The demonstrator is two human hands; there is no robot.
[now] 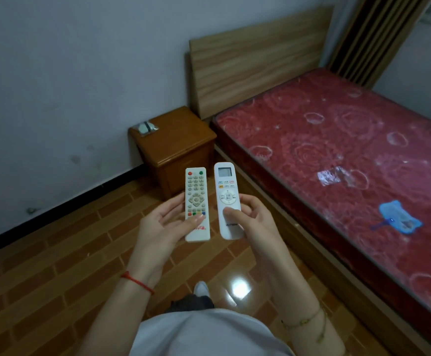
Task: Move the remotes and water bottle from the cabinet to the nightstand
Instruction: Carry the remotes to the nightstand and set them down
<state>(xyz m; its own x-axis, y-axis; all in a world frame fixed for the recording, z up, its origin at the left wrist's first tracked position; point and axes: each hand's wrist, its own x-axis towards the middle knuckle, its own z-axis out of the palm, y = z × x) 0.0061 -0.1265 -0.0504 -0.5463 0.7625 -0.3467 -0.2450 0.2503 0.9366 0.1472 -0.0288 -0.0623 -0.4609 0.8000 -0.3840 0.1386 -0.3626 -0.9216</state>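
Loosely, the left hand [163, 224] and right hand [250, 219] each pinch 1 remote [197, 201]; either could slip before the nightstand [181, 140].

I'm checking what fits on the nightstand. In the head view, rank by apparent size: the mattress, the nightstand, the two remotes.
1. Mattress, by far the largest.
2. Nightstand.
3. The two remotes: the button remote and the display remote look about alike, so no ranking. Held near the camera, they look bigger than they are.
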